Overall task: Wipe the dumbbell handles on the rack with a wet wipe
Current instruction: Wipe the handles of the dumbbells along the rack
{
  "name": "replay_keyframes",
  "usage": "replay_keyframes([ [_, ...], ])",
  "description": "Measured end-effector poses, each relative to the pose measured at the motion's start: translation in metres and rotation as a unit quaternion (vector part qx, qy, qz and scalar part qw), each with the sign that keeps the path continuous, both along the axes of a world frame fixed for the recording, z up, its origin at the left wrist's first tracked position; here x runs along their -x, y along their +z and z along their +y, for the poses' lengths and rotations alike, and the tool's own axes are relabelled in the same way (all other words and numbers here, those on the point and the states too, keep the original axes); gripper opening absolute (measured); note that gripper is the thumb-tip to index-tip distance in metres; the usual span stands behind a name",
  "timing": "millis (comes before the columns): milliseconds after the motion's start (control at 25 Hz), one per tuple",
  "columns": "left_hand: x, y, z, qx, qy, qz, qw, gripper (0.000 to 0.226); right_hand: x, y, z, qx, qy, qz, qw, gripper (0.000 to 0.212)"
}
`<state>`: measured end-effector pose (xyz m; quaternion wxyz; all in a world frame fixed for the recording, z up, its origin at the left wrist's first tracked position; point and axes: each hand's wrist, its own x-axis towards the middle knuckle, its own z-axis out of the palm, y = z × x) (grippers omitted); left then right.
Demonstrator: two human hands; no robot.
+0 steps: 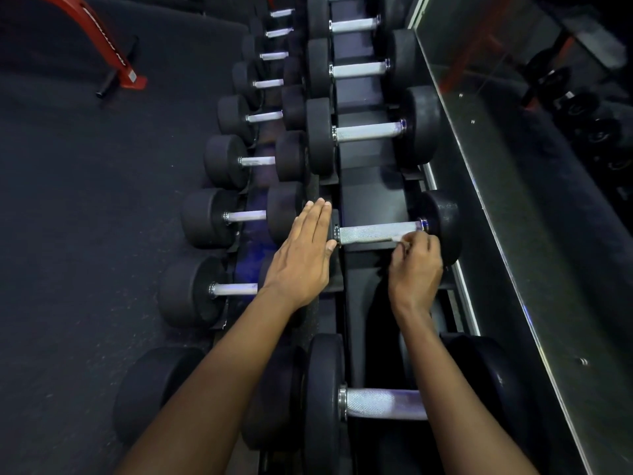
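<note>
Pinching wet wipe [397,237] against dumbbell handle [373,232] with my right hand [416,265]; left hand [301,255] flat, grip released, on its near head.

red frame foot [132,77] far left | mirror [534,173] right | dark floor [85,200]

Knurled, bright metal on the handle [373,233], rough to the eye, with a thin pale wipe [394,237] lying limp along it. Heads [442,224] are matt black rubber, dusty. Floor [85,200] is speckled rubber; mirror [534,166] is glossy.
</note>
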<state>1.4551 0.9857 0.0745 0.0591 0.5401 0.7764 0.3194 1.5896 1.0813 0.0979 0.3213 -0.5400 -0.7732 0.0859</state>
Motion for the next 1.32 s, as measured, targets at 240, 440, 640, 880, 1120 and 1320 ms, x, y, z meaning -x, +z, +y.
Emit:
replay_keyframes([
  [240, 0.000, -0.001, 0.000, 0.003, 0.002, 0.003, 1.000, 0.057, 0.004, -0.002, 0.000, 0.008, -0.025, 0.037, 0.999, 0.012],
  [440, 0.000, -0.005, 0.002, 0.001, -0.005, 0.020, 1.000, 0.060, 0.033, -0.015, -0.025, 0.071, 0.092, 0.030, 0.993, 0.006],
  [640, 0.001, -0.003, 0.002, 0.007, -0.006, 0.013, 1.000, 0.058, 0.041, -0.033, -0.029, 0.135, -0.036, 0.264, 0.954, 0.003],
  [880, 0.002, -0.004, 0.001, 0.018, -0.006, 0.015, 1.000, 0.060, 0.028, -0.003, 0.012, 0.329, -0.215, 0.732, 0.557, 0.028],
  [1120, 0.001, -0.004, 0.001, 0.017, -0.011, 0.023, 1.000, 0.061, 0.030, -0.004, 0.008, 0.469, -0.134, 0.715, 0.501, 0.030],
  [1320, 0.005, -0.002, 0.000, 0.031, -0.021, 0.026, 0.999, 0.059, 0.039, -0.012, -0.006, 0.564, -0.063, 0.604, 0.559, 0.023],
])
